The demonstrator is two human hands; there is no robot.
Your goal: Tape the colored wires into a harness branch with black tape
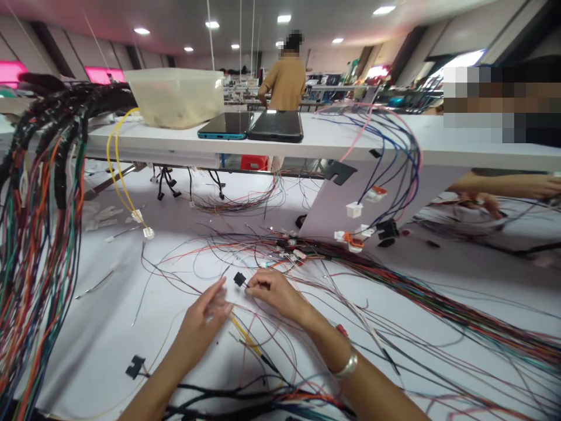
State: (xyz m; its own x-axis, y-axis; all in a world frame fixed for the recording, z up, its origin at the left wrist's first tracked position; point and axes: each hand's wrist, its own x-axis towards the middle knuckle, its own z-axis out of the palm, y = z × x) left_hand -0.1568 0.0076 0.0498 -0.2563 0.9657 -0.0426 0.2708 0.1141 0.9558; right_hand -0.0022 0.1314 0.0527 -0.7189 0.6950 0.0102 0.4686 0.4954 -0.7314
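My right hand (274,292) pinches the thin wires just behind a small black connector (239,279), which points left toward my other hand. Opposite it, my left hand (205,313) has its fingers stretched out and the thumb apart. A dark wire end shows by its fingertips; I cannot tell whether it touches them. Under the hands lie loose thin wires and a yellow-sleeved wire (248,334). Another black connector (135,367) rests on the white table to the left of my left forearm.
A thick wire bundle (394,280) runs across the right side. Taped harnesses (44,234) hang at the left. On the shelf (333,137) are a plastic tub (175,96) and two phones (276,126). Connectors (354,209) dangle from it. A co-worker's arm (504,186) reaches in at right.
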